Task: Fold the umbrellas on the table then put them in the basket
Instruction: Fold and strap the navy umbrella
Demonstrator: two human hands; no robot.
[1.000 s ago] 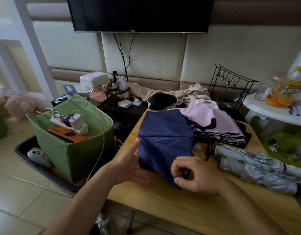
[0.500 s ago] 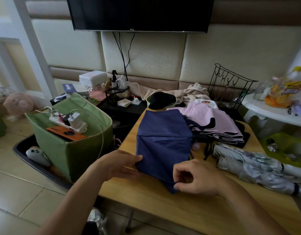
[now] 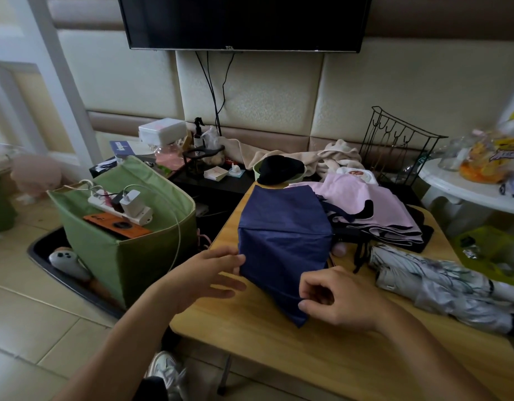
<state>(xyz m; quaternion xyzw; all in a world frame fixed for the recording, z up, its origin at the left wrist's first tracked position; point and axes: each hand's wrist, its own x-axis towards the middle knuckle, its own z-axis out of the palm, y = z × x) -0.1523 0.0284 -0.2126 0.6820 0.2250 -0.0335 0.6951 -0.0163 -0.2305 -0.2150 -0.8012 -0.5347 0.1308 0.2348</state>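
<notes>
Presently the navy umbrella (image 3: 281, 241) lies on the table (image 3: 279, 342), long axis running away from the person. Right hand (image 3: 333, 301) pinches its near tip; left hand (image 3: 203, 274), fingers spread, touches its left edge.

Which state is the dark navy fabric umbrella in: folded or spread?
Partly folded: the dark navy fabric umbrella lies flattened in loose panels, unrolled, the right hand pinching its near edge.

Navy umbrella (image 3: 281, 244), plain. Pink umbrella (image 3: 362, 206) w/ black trim. Silver-grey umbrella (image 3: 441, 285), faint printed pattern. Green basket (image 3: 140, 256). Worktop (image 3: 279, 342) light wood.
</notes>
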